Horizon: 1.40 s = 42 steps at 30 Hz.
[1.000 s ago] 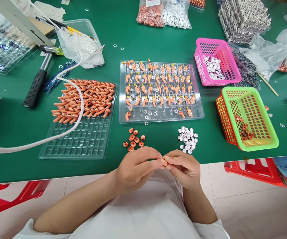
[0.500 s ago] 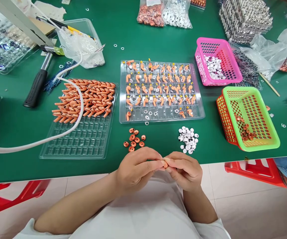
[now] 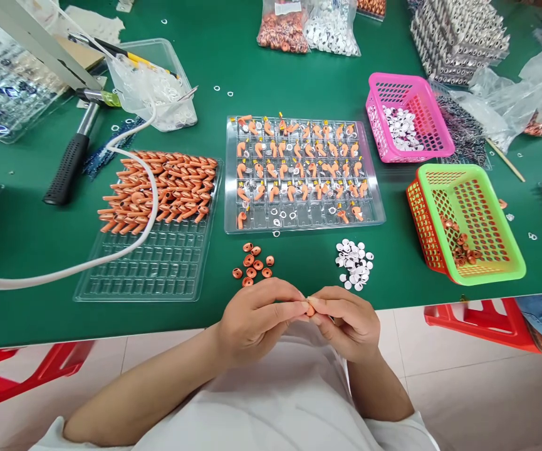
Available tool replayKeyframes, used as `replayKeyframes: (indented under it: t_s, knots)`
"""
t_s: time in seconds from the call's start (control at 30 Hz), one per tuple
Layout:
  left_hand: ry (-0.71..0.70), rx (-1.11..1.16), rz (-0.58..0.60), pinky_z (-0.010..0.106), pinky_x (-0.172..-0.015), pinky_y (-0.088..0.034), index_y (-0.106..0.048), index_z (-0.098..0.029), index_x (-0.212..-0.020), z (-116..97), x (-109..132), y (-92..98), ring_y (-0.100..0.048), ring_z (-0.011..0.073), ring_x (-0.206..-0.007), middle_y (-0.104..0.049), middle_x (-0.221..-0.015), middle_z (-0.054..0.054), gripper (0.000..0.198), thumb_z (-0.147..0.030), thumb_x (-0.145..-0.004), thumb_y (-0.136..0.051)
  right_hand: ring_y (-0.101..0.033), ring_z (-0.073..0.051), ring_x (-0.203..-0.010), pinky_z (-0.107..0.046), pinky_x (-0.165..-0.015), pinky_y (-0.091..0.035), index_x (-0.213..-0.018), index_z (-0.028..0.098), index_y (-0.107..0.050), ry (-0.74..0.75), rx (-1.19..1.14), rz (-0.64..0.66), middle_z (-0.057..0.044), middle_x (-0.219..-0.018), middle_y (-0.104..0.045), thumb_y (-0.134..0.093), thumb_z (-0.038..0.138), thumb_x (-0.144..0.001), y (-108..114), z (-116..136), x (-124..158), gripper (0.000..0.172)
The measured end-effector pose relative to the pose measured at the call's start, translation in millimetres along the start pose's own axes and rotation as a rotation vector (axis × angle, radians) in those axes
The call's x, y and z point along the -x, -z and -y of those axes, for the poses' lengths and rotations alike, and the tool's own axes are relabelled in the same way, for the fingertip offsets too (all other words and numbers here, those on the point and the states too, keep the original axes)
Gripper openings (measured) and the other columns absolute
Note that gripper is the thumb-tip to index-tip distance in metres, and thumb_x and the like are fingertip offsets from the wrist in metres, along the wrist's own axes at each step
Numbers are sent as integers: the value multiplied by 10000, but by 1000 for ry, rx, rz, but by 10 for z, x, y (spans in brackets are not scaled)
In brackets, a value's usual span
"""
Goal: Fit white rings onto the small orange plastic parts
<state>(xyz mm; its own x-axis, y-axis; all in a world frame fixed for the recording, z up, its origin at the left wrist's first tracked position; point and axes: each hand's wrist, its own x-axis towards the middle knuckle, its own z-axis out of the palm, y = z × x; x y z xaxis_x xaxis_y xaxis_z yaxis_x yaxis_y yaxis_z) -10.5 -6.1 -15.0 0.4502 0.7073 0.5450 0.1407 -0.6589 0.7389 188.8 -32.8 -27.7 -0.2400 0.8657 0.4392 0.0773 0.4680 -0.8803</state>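
Between the fingertips of my left hand and my right hand is a small orange part, mostly covered by the fingers. Both hands are closed in a pinch on it, just off the table's front edge. Past my left hand lies a loose group of round copper-coloured caps. Beyond my right hand is a pile of small white discs. Farther back, a clear compartment tray holds rows of curved orange pieces with yellow tips.
On the left, another clear tray carries stacked orange pieces, crossed by a white cable. A hammer lies beyond. To the right stand a pink basket with white discs and a green basket with copper caps. Bags lie at the back.
Both hands keep pinching the small orange part in nearly the same place. The whole view has shifted very slightly; nothing on the table has visibly moved.
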Motion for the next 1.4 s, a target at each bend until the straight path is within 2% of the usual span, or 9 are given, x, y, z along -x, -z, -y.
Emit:
replayKeyframes:
  t_s: [0.3, 0.47, 0.63, 0.8, 1.0, 1.17, 1.4]
  knots:
    - [-16, -25, 14, 249, -695, -600, -635, -166, -1085, 0, -17, 30, -701, 145, -823, -725, -915, 82, 211, -57, -927, -546, -701, -175, -827, -295, -665, -608, -1250, 278, -648, -87, -106, 29, -68, -910, -736, -640, 144, -904, 12, -13, -25, 371]
    - [-16, -64, 33, 261, -727, -602, -622, -164, -1114, -1, -8, 21, -697, 152, -863, -721, -929, 83, 266, -25, -925, -497, -683, -175, -799, -307, -649, -592, -1199, 271, -681, -153, -160, -16, -65, -893, -731, -661, 117, -879, -25, -42, 4, 356]
    - [-22, -120, 49, 267, -730, -603, -604, -166, -1171, 31, 25, 17, -697, 163, -892, -715, -954, 94, 308, -33, -928, -471, -677, -172, -748, -293, -605, -580, -1159, 255, -691, -151, -81, -67, -54, -818, -728, -632, 118, -889, -84, -21, -20, 309]
    - [-56, -161, 21, 282, -730, -609, -611, -143, -1157, 75, 53, -8, -695, 175, -889, -711, -936, 103, 307, -17, -903, -495, -682, -166, -743, -285, -593, -590, -1161, 269, -676, -128, 9, -102, -53, -855, -720, -621, 67, -870, -129, -22, -5, 359]
    - [-70, -185, 32, 271, -718, -604, -643, -127, -1091, 102, 57, 21, -693, 169, -870, -712, -924, 105, 271, -1, -879, -532, -691, -166, -787, -278, -614, -610, -1174, 268, -672, -143, 8, -76, -60, -904, -717, -613, 67, -886, -119, -17, 27, 357]
    - [-90, -188, 31, 279, -704, -607, -630, -117, -1130, 122, 67, 45, -685, 177, -874, -705, -933, 110, 293, -1, -877, -538, -686, -173, -809, -304, -663, -610, -1206, 261, -653, -179, -13, -12, -61, -915, -714, -628, 112, -895, -96, 0, -7, 346]
    - [-124, -211, 24, 299, -703, -608, -598, -111, -1180, 76, 51, 28, -676, 192, -901, -692, -936, 108, 306, -27, -891, -543, -684, -166, -798, -288, -654, -590, -1123, 261, -681, -199, -17, -30, -52, -903, -721, -654, 90, -872, -84, 0, -47, 304]
